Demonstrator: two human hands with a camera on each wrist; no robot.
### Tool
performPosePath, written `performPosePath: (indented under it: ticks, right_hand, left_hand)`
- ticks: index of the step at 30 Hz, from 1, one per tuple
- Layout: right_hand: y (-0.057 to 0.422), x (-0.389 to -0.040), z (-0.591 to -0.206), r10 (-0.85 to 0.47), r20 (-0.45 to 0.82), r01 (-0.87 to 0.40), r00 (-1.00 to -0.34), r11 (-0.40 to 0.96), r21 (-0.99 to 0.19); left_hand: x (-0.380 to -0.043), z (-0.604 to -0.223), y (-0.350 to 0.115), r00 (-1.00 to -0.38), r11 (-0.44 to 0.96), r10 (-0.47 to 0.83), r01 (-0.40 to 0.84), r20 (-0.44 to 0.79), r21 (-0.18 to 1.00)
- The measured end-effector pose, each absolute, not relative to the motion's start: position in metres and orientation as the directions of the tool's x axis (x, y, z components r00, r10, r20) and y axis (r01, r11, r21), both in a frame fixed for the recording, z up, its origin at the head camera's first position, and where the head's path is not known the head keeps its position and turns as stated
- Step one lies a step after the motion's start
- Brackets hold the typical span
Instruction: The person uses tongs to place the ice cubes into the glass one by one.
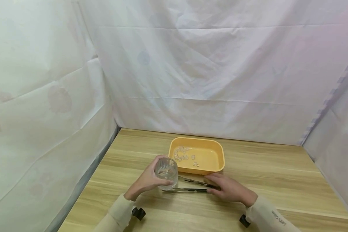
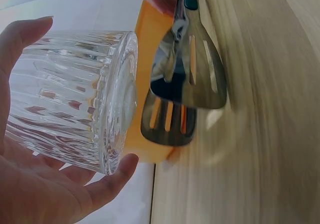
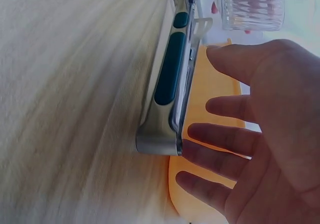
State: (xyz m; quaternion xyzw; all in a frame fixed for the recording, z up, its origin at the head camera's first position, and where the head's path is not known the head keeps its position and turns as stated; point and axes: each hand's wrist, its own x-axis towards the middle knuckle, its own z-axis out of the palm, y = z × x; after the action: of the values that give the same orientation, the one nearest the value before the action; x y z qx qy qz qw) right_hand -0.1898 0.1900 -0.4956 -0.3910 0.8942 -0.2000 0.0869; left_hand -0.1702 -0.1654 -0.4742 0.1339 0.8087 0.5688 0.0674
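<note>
My left hand (image 1: pixel 148 178) grips a clear ribbed glass (image 1: pixel 166 172), thumb on one side and fingers on the other. In the left wrist view, the base of the glass (image 2: pixel 117 99) is off the tabletop. A pair of metal tongs (image 3: pixel 170 69) with dark green grip inserts lies on the table, slotted ends (image 2: pixel 195 69) towards the glass. My right hand (image 1: pixel 230 188) hovers around the handle end with its fingers (image 3: pixel 225 134) spread and loosely bent. Whether a fingertip touches the tongs, I cannot tell.
Behind the tongs stands a yellow-orange tray (image 1: pixel 222 159). Several small clear pieces like ice cubes (image 1: pixel 180 158) lie in it, mostly at its left. The wooden table (image 1: pixel 278 180) ends at white cloth walls (image 1: pixel 206 80) on the back and sides.
</note>
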Motion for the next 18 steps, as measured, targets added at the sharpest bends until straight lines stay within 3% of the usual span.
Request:
performPosePath:
  ticks: [18]
  right_hand:
    - [0.174, -0.186, -0.499, -0.735, -0.003, -0.673, -0.678, 0.623, -0.398]
  left_hand:
    - [-0.172, -0.484, -0.200, -0.993, 0.355, 0.117, 0.046, 0.005, 0.934]
